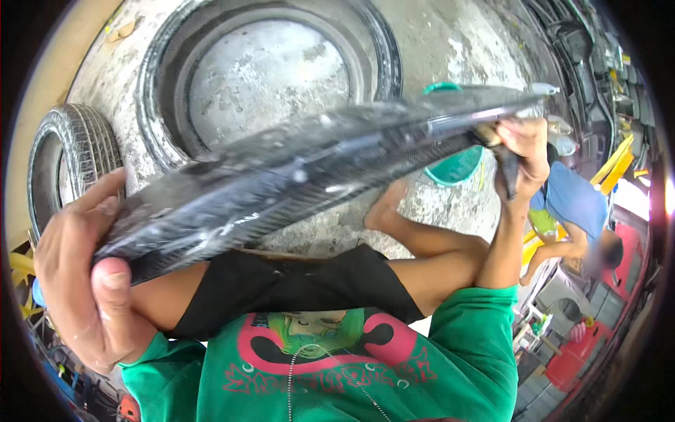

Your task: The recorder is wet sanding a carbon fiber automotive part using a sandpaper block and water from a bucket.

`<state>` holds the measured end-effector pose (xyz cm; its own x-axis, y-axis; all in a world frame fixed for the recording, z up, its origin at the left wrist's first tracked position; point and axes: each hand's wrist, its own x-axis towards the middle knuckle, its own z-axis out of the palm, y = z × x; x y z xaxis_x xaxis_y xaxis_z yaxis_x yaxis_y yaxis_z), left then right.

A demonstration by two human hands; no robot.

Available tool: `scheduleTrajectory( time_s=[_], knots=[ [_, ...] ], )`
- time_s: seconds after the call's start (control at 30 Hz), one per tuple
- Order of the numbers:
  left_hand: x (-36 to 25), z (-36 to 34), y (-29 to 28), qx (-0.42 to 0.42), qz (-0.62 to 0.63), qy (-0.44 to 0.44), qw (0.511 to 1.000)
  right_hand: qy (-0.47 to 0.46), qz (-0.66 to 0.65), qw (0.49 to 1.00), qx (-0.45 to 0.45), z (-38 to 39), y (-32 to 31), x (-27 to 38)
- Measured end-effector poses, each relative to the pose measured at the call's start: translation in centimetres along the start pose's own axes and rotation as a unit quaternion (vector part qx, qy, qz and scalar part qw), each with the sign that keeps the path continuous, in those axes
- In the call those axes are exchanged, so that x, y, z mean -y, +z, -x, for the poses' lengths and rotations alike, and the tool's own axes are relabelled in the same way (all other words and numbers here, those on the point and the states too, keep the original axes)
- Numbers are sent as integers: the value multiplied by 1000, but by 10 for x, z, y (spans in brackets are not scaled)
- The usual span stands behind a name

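A long, curved black panel (295,158) with a woven carbon-fibre look stretches across in front of me, held up above my lap. Its glossy surface carries pale smears and is partly blurred. My left hand (84,274) grips the near left end, thumb on the near side and fingers around the far edge. At the far right end, my right hand (522,151) is closed around the panel's edge, next to a dark tapering piece that points down. The panel covers part of a green tub (455,171) behind it.
A large tyre (160,91) lies flat on the stained concrete floor (464,42) beyond the panel. Another tyre (98,141) stands at the left. At the right, a person in a blue top (576,200) bends near yellow stands (617,163). Dark parts line the far right.
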<state>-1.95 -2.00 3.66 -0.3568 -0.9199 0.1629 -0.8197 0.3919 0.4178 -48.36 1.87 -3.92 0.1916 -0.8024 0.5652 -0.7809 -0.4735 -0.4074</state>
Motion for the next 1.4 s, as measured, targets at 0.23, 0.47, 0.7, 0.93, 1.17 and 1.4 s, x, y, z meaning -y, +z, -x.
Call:
scheduleTrajectory(
  time_s=[0.23,0.47,0.7,0.93,1.17,1.4],
  knots=[
    [-7,-4,6,6,-3,21,1000,-70,7,997,20,-7,17,35],
    [7,-7,-1,30,20,49,998,103,-23,994,-32,31,-41,-42],
    [8,3,-2,21,10,45,999,-31,1,999,23,1,-1,7],
    [7,-9,1,16,12,122,992,117,-26,993,-4,37,-57,-80],
    [10,-2,-1,16,10,104,994,149,-17,989,-20,35,-53,-74],
    [6,-1,1,8,2,98,995,194,-116,971,-74,41,-44,-76]
  ],
)
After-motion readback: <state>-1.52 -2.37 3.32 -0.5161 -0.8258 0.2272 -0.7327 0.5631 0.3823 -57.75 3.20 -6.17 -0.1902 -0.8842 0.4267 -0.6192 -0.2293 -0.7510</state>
